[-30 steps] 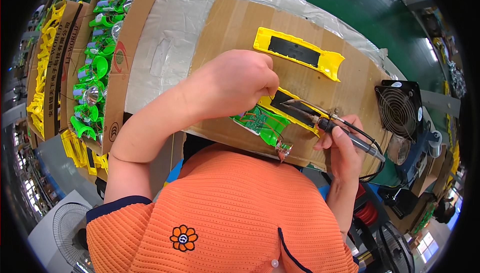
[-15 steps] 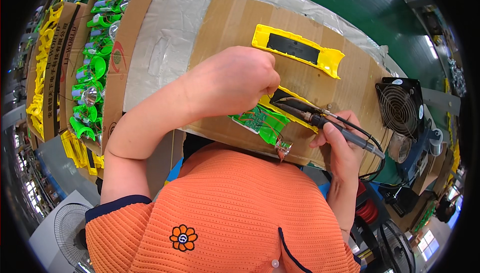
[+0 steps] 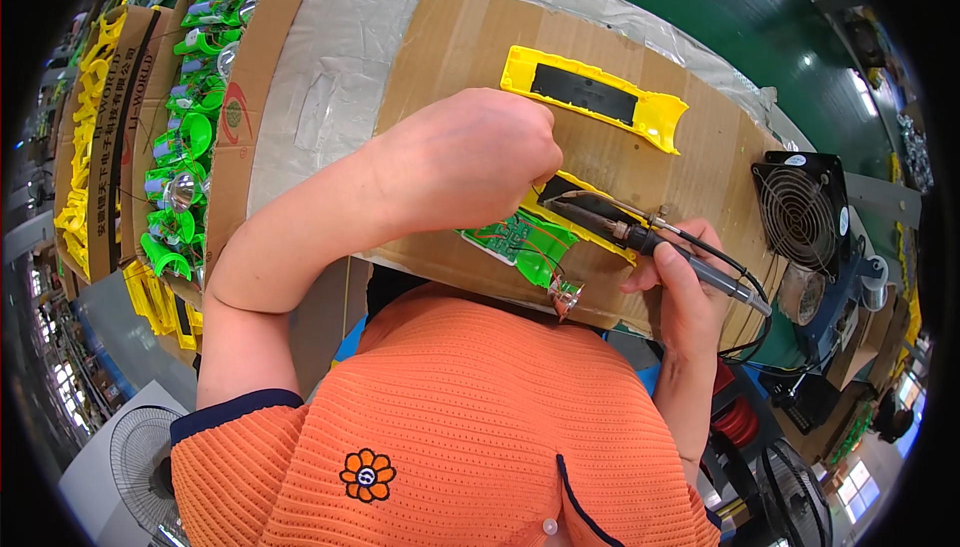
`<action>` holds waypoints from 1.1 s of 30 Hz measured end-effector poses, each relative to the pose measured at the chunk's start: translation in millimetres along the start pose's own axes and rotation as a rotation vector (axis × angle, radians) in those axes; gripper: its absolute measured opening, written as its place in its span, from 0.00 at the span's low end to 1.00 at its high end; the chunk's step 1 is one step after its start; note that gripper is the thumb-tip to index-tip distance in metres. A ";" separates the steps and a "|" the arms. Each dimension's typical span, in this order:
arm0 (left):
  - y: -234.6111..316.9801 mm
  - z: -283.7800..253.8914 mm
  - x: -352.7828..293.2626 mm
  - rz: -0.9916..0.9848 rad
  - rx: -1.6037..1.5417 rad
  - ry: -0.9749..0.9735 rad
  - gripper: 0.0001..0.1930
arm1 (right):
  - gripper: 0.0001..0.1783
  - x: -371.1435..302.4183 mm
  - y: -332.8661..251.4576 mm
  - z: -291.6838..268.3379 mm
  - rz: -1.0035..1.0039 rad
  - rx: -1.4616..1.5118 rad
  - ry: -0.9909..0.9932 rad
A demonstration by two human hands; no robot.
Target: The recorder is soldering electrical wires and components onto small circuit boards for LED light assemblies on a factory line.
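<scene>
My right hand [image 3: 690, 287] is wrapped round the grey handle of a soldering iron [image 3: 718, 279], its tip angled up and left over a yellow plastic housing half [image 3: 612, 248] with a black panel in it. A thin metal tube and black cable run along the iron. My left hand [image 3: 490, 159] is closed in a pinch beside the iron's tip, over the housing's left end; what its fingers hold is hidden. Just below lies a green lamp part with a circuit board [image 3: 503, 237], red and black wires and a silver reflector [image 3: 565, 295]. Farther off rests a second yellow housing half [image 3: 658, 123].
Cardboard [image 3: 450, 57] covers the work surface. At left stand a carton [image 3: 262, 57] of green lamp parts and another carton [image 3: 112, 147] of yellow pieces. On the right are a small black fan [image 3: 797, 209] and a solder spool [image 3: 874, 292].
Both hands stay almost in place. The soldering iron's tip has shifted very slightly left beside my left hand's fingers.
</scene>
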State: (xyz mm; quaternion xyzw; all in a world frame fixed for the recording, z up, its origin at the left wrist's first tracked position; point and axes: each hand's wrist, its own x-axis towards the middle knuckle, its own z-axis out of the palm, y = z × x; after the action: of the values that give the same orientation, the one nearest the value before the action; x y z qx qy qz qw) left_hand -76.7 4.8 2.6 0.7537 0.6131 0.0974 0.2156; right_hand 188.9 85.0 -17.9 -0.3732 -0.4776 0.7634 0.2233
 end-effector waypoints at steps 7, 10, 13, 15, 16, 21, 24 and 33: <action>-0.7 -0.2 0.5 -0.001 0.007 -0.006 0.05 | 0.09 -0.3 2.2 -2.7 -0.037 0.023 -0.011; 0.5 -1.0 1.0 -0.008 0.021 -0.020 0.05 | 0.08 -1.0 1.8 -0.7 -0.055 0.035 -0.006; 1.5 -1.1 0.4 -0.004 0.040 -0.024 0.05 | 0.07 -2.9 6.1 -9.3 -0.112 0.056 -0.009; 2.2 -1.0 -0.2 0.003 0.050 -0.017 0.05 | 0.07 -6.1 8.6 -13.3 -0.132 0.072 0.003; 2.5 -1.1 -0.5 0.005 0.063 -0.020 0.05 | 0.07 -8.0 9.1 -14.7 -0.151 0.088 0.016; 7.6 -5.3 -1.7 0.002 0.131 -0.031 0.04 | 0.08 -15.5 10.0 -24.6 -0.210 0.104 0.020; 9.3 -8.5 -5.7 0.030 0.200 0.004 0.02 | 0.09 -19.7 13.3 -30.4 -0.233 0.111 0.018; 32.6 -3.7 -22.0 0.137 0.113 0.123 0.03 | 0.09 -27.3 17.8 -26.3 -0.215 0.162 0.089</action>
State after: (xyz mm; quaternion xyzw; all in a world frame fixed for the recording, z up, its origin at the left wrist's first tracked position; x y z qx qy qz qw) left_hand -54.5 -20.8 23.0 0.7975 0.5766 0.1233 0.1274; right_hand 226.7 72.8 -31.1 -0.3343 -0.4413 0.7537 0.3542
